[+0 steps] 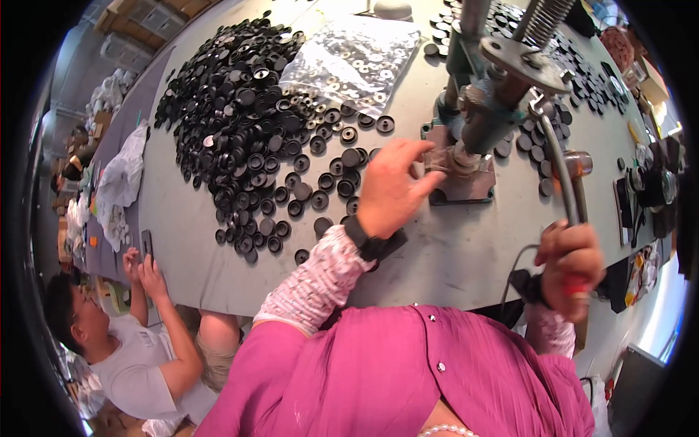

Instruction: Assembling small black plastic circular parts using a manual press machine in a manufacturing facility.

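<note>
A green and dark metal hand press (491, 120) stands on the table in front of me, its spring and round flange above the ram. My left hand (393, 182) reaches to the left side of its base plate (462, 191). Thumb and forefinger are apart beside the small die (466, 156) under the ram; whether they touch a small part there is hard to see. My right hand (571, 266), a little blurred, is wrapped round the lower end of the press's bent lever (559, 156), where a red grip shows under the fingers.
A large heap of round black caps (240, 109) covers the table's left part. Behind my left hand lies a clear plastic bag (357, 62) of small metal rings. More black discs (535, 146) lie right of the press. A person (145, 349) holding a phone sits at the left edge.
</note>
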The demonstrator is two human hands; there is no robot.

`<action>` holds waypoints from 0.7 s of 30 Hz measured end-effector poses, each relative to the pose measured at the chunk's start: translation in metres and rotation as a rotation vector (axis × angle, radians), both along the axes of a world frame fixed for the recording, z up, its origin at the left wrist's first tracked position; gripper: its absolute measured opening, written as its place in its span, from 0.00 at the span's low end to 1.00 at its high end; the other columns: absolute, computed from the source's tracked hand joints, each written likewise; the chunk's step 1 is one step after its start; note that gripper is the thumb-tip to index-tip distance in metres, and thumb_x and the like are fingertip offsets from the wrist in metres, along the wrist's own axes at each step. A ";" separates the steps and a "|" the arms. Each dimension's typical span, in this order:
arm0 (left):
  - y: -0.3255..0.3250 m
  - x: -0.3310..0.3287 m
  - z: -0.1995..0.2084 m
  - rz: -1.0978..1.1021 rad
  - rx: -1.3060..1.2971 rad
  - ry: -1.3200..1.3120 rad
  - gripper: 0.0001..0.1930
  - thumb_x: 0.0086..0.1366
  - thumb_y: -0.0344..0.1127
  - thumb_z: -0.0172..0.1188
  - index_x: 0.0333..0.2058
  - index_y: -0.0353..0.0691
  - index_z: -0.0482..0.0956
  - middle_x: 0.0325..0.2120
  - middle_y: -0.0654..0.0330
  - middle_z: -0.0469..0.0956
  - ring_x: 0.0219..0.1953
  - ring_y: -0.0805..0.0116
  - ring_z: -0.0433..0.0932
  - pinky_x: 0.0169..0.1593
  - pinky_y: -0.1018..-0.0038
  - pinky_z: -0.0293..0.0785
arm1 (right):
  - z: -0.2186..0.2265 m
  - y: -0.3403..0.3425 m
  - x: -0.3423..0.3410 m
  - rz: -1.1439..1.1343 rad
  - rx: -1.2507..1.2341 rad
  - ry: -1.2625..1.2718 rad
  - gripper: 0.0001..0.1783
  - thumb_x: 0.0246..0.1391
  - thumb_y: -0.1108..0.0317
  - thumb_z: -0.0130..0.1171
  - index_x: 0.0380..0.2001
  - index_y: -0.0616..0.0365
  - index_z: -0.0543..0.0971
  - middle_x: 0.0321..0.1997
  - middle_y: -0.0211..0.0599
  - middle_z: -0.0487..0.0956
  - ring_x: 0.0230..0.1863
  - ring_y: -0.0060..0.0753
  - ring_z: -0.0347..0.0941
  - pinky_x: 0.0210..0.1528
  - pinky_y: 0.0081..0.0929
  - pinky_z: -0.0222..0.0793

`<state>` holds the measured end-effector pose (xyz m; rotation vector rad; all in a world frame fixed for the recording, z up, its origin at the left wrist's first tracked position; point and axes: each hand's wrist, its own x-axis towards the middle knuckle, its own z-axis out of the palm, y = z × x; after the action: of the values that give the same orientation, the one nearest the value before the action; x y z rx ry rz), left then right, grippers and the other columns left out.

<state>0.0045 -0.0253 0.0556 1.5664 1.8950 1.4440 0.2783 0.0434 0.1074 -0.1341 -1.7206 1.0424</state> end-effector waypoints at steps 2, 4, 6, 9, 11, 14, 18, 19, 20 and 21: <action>-0.025 -0.032 0.002 0.101 -0.033 0.153 0.12 0.57 0.27 0.71 0.41 0.37 0.85 0.34 0.59 0.80 0.28 0.71 0.79 0.33 0.74 0.77 | -0.048 -0.019 0.012 -0.036 -0.227 0.023 0.27 0.63 0.42 0.57 0.34 0.59 0.71 0.45 0.51 0.73 0.24 0.36 0.72 0.28 0.31 0.70; -0.044 -0.058 0.012 0.240 -0.171 0.188 0.13 0.58 0.29 0.70 0.43 0.36 0.84 0.36 0.57 0.80 0.27 0.71 0.78 0.34 0.74 0.76 | -0.035 -0.015 0.022 -0.019 -0.198 -0.109 0.29 0.63 0.40 0.56 0.34 0.60 0.71 0.47 0.52 0.72 0.24 0.36 0.71 0.28 0.30 0.70; -0.050 -0.082 0.012 0.296 -0.198 0.322 0.18 0.57 0.33 0.71 0.46 0.36 0.83 0.38 0.55 0.80 0.28 0.68 0.78 0.35 0.72 0.76 | -0.020 -0.014 0.012 -0.087 -0.110 -0.079 0.30 0.63 0.39 0.55 0.33 0.61 0.71 0.42 0.52 0.74 0.24 0.36 0.72 0.27 0.31 0.69; -0.056 -0.097 -0.006 0.173 -0.330 0.329 0.18 0.55 0.40 0.69 0.42 0.36 0.81 0.40 0.46 0.78 0.46 0.44 0.77 0.50 0.56 0.75 | -0.004 -0.005 0.003 -0.144 0.064 -0.039 0.32 0.61 0.35 0.51 0.27 0.58 0.71 0.25 0.44 0.76 0.21 0.35 0.72 0.22 0.29 0.65; -0.053 -0.091 -0.016 0.206 -0.326 0.304 0.17 0.54 0.40 0.69 0.39 0.37 0.80 0.38 0.48 0.79 0.44 0.46 0.78 0.48 0.56 0.75 | 0.020 -0.004 0.001 -0.156 0.000 -0.060 0.32 0.59 0.35 0.51 0.25 0.56 0.72 0.21 0.41 0.76 0.17 0.32 0.71 0.21 0.27 0.63; -0.056 -0.080 -0.009 0.241 -0.310 0.239 0.17 0.53 0.39 0.71 0.39 0.35 0.82 0.35 0.49 0.80 0.38 0.51 0.81 0.42 0.61 0.78 | 0.056 -0.006 0.000 -0.173 -0.074 -0.105 0.33 0.59 0.34 0.51 0.22 0.57 0.73 0.19 0.40 0.76 0.15 0.28 0.70 0.19 0.24 0.63; -0.056 -0.069 0.008 0.271 -0.246 0.036 0.16 0.53 0.39 0.72 0.39 0.36 0.86 0.32 0.53 0.81 0.30 0.61 0.82 0.39 0.67 0.79 | 0.083 -0.002 -0.009 -0.144 -0.140 -0.115 0.37 0.59 0.32 0.52 0.19 0.58 0.73 0.18 0.40 0.76 0.12 0.25 0.68 0.15 0.20 0.62; -0.057 -0.065 0.009 0.218 -0.244 0.004 0.17 0.53 0.39 0.72 0.39 0.36 0.86 0.32 0.54 0.81 0.29 0.63 0.81 0.38 0.68 0.79 | 0.085 0.000 -0.013 -0.142 -0.142 -0.097 0.37 0.59 0.32 0.52 0.18 0.59 0.73 0.18 0.40 0.76 0.11 0.24 0.68 0.13 0.20 0.62; -0.058 -0.060 0.008 0.164 -0.244 -0.030 0.17 0.53 0.39 0.72 0.39 0.36 0.86 0.32 0.55 0.81 0.27 0.65 0.81 0.38 0.69 0.79 | 0.084 0.002 -0.015 -0.137 -0.137 -0.091 0.37 0.59 0.32 0.52 0.18 0.59 0.73 0.18 0.40 0.76 0.11 0.24 0.68 0.13 0.20 0.62; -0.057 -0.051 0.010 0.106 -0.300 0.017 0.17 0.52 0.37 0.73 0.41 0.37 0.86 0.33 0.58 0.82 0.29 0.70 0.81 0.36 0.74 0.78 | 0.084 0.004 -0.016 -0.133 -0.147 -0.091 0.37 0.59 0.32 0.52 0.18 0.59 0.73 0.18 0.40 0.76 0.12 0.24 0.68 0.13 0.20 0.62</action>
<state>-0.0460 -0.0821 0.0657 1.3601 2.1169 1.1225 0.2627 0.0478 0.1915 -0.3904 -1.6905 1.0774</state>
